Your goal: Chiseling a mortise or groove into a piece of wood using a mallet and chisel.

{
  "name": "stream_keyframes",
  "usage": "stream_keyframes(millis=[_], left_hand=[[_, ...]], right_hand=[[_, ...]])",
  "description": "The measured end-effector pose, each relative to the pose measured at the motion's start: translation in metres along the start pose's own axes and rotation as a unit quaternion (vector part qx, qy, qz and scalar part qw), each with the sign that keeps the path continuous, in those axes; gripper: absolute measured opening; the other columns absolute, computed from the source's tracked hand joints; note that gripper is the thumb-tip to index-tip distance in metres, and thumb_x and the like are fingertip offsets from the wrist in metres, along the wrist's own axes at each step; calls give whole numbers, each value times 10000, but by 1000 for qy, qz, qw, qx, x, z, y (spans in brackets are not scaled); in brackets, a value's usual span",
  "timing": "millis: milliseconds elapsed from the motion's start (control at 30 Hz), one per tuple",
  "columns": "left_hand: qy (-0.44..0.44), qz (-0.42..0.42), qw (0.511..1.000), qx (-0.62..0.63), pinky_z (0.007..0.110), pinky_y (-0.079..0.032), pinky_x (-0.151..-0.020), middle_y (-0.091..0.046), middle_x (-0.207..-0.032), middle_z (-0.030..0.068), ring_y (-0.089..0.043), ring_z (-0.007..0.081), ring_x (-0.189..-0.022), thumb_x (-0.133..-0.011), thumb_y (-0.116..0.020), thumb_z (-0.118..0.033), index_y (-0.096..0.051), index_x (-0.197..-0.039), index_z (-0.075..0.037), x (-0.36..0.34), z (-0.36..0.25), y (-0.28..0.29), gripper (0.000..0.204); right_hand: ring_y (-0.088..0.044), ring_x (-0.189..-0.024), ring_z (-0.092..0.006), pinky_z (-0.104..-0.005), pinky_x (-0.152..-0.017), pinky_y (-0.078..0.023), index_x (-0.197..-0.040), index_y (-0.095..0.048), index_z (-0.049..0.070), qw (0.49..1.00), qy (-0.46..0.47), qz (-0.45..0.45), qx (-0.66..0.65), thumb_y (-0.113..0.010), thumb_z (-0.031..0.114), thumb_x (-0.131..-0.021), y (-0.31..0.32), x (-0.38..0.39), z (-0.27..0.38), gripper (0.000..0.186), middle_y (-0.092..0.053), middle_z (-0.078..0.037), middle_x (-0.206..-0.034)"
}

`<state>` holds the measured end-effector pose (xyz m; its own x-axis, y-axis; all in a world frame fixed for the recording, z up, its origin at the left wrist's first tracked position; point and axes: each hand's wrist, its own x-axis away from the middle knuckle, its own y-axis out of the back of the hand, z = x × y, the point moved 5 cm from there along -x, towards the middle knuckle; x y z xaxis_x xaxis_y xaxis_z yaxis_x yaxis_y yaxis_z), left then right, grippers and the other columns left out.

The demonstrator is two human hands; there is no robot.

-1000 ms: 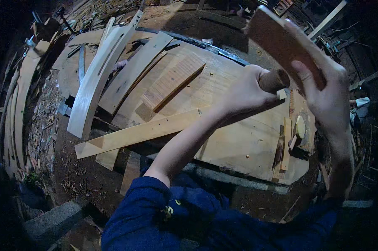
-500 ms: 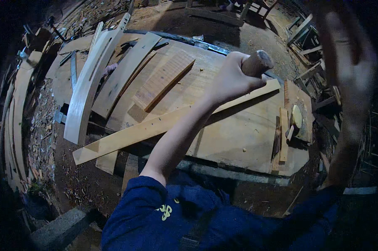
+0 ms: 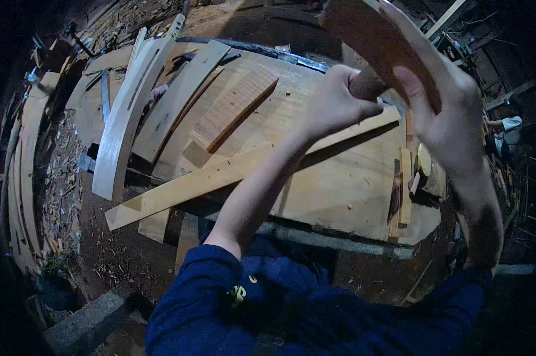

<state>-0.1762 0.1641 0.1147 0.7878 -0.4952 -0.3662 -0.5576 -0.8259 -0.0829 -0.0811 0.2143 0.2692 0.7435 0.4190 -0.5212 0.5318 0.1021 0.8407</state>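
My left hand (image 3: 333, 107), above the bench, is closed around a thick round wooden handle (image 3: 366, 84); whatever is below the grip is hidden. At upper right my right hand (image 3: 440, 118) grips a brown wooden block (image 3: 369, 32), thumb along its face, held close over the handle; whether they touch I cannot tell. Beneath my left forearm a long pale strip (image 3: 185, 190) lies diagonally across the wooden bench top (image 3: 345, 190). A shorter reddish plank (image 3: 232, 113) lies left of my left hand.
Pale curved, slotted pieces (image 3: 125, 130) and boards (image 3: 173, 107) lie on the bench's left. Small wood pieces (image 3: 405, 184) sit at its right. Long planks (image 3: 24, 190), scraps and shavings (image 3: 78, 178) surround it on the floor. A concrete-like beam (image 3: 87, 320) is at lower left.
My right hand with the block swung up to the far right, blurred, half a second ago, and is now back left over the handle. My left hand is slightly further left than a second ago.
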Motion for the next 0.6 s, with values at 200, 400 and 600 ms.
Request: stream_keyframes(millis=[200,400,600], left_hand=[[-38,16,999,-6,241,-413,-453,-548,-573,-7,-517,71,-487,-716,-764,-168,-570,-649,-37,5,-4,-1,243],[36,14,997,63,247,-350,-510,-467,-588,-59,-429,31,-559,-725,-743,-125,-500,-616,-52,21,7,12,276],[33,9,996,77,221,-361,-551,-497,-624,-63,-442,27,-588,-727,-771,-171,-549,-655,-56,30,14,17,260]], right_hand=[[-677,-947,-242,-366,-792,-536,-1321,-537,64,981,-124,-55,-137,-562,138,-944,-22,53,-46,385,-673,-193,-1037],[-682,-926,-306,-390,-857,-504,-1222,-567,-26,929,-322,54,-172,-588,5,-779,-116,195,-53,444,-678,-235,-1010],[-660,-834,-346,-421,-749,-516,-1433,-422,332,909,-360,172,-124,-630,47,-816,-167,240,-29,711,-656,-193,-931]])
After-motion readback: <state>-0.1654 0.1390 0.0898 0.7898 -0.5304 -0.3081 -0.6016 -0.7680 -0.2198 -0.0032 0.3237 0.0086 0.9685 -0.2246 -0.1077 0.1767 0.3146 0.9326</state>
